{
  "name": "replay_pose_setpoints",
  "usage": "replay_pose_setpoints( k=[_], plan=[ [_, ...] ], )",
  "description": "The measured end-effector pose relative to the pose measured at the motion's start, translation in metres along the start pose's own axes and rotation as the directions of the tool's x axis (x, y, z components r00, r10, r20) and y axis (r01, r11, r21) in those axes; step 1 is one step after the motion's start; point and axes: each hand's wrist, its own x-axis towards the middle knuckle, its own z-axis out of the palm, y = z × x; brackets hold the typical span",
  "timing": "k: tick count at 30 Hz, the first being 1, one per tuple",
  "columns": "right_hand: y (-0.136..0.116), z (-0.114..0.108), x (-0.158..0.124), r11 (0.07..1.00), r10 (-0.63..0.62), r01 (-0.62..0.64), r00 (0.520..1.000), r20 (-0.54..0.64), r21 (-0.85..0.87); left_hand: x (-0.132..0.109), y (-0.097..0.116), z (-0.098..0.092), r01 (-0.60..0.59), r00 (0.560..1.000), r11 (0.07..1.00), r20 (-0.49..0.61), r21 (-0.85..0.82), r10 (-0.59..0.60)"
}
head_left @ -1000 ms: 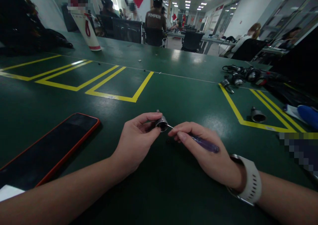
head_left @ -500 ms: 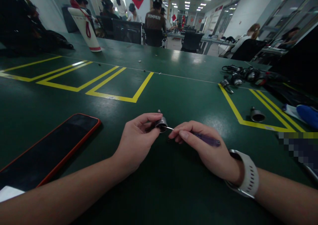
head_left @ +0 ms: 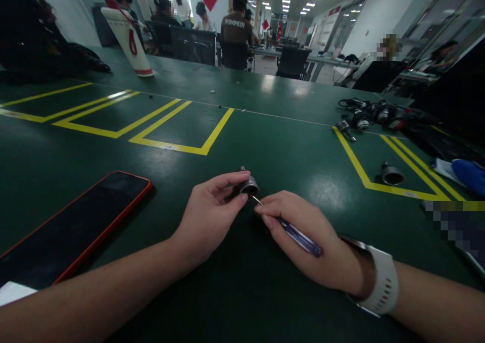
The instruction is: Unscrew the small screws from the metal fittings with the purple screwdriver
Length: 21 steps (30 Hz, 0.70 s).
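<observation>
Between thumb and fingers, my left hand [head_left: 214, 214] grips a small metal cup-shaped part [head_left: 250, 185] with a short stem on top, its open end turned toward my right side. My right hand [head_left: 303, 232] is closed around a screwdriver [head_left: 301, 238] with a purple see-through handle. The thin shaft points up and left into the mouth of the metal part; its tip is hidden inside. A similar metal cup-shaped part [head_left: 392, 175] lies on the green table [head_left: 265, 292] at the right, within yellow tape lines.
A phone with an orange case [head_left: 87, 222] lies at the left. Cables and metal parts [head_left: 361, 118] are heaped at the back right, near a blue item [head_left: 469, 175]. A tall white cup-like container [head_left: 127, 42] stands at the far left. People sit at desks beyond.
My right hand has turned the screwdriver so its handle end sits lower and nearer to me. The metal part in my left hand has shifted slightly right.
</observation>
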Motion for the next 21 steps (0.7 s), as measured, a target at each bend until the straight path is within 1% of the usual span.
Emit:
replay_pose_setpoints(
  k=[3,5,6,8,9,10,11,12,14,16,17,19,21],
  plan=[
    [-0.007,0.0,-0.002,0.988,-0.042,0.053,0.996,0.078,-0.145,-0.001,0.0,0.0,-0.012,1.0,1.0,0.024,0.025,0.012],
    [-0.01,0.0,-0.003,0.984,-0.035,0.048,0.996,0.081,-0.171,-0.003,0.0,0.0,-0.036,0.999,0.998,0.042,0.051,0.034],
    [-0.012,-0.001,-0.003,0.988,-0.027,0.036,0.998,0.063,-0.151,-0.004,0.0,-0.001,-0.054,0.997,0.996,0.052,0.067,0.05],
    [-0.011,-0.002,-0.004,0.999,0.009,-0.008,1.0,0.005,-0.047,-0.006,0.002,-0.002,-0.091,0.994,0.99,0.064,0.105,0.084],
    [-0.009,-0.002,-0.003,0.998,0.052,-0.051,0.998,-0.023,0.033,-0.007,0.002,-0.003,-0.106,0.993,0.986,0.069,0.129,0.097],
    [-0.006,-0.002,-0.003,0.984,0.119,-0.113,0.992,-0.041,0.135,-0.007,0.003,-0.003,-0.114,0.992,0.982,0.072,0.151,0.104],
    [-0.002,-0.003,-0.002,0.948,0.203,-0.184,0.978,-0.047,0.261,-0.007,0.003,-0.004,-0.113,0.992,0.979,0.075,0.167,0.102],
    [0.002,-0.002,-0.002,0.882,0.294,-0.256,0.955,-0.036,0.396,-0.008,0.004,-0.005,-0.105,0.993,0.979,0.075,0.174,0.093],
    [0.009,-0.002,0.0,0.679,0.447,-0.351,0.894,0.016,0.645,-0.007,0.004,-0.006,-0.075,0.996,0.984,0.069,0.16,0.065],
    [0.015,-0.001,0.002,0.473,0.53,-0.369,0.844,0.076,0.8,-0.006,0.004,-0.005,-0.046,0.998,0.991,0.058,0.129,0.039],
    [0.016,-0.001,0.003,0.393,0.554,-0.369,0.826,0.103,0.842,-0.006,0.004,-0.005,-0.036,0.998,0.992,0.053,0.117,0.03],
    [0.018,-0.001,0.004,0.277,0.579,-0.366,0.801,0.149,0.888,-0.004,0.004,-0.004,-0.017,0.999,0.995,0.045,0.101,0.013],
    [0.018,-0.002,0.005,0.219,0.584,-0.36,0.793,0.173,0.907,-0.003,0.005,-0.003,-0.004,0.999,0.997,0.036,0.077,0.002]
  ],
)
